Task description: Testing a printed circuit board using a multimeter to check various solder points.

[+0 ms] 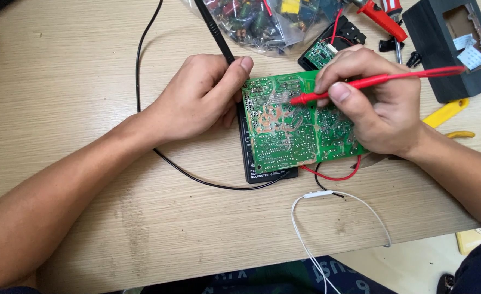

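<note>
A green circuit board (pixel 284 136) lies solder side up on top of a black multimeter (pixel 250 163) on a wooden table (pixel 77 65). My left hand (pixel 197 98) grips a black probe (pixel 214 30) at the board's left edge. Its tip is hidden behind my fingers. My right hand (pixel 376 103) pinches a red probe (pixel 382 80) like a pen, with the tip touching the board's upper middle. A black lead (pixel 140 65) curves round my left wrist to the meter. A red lead (pixel 333 175) loops out below the board.
A clear bag of electronic parts (pixel 262 22) lies at the top. A black box with a cut-out (pixel 452 43), a red-handled tool (pixel 382 19) and a small green board in a black case (pixel 327 49) sit top right. Yellow-handled pliers (pixel 447 114) lie right. A white cable (pixel 316 228) hangs over the front edge.
</note>
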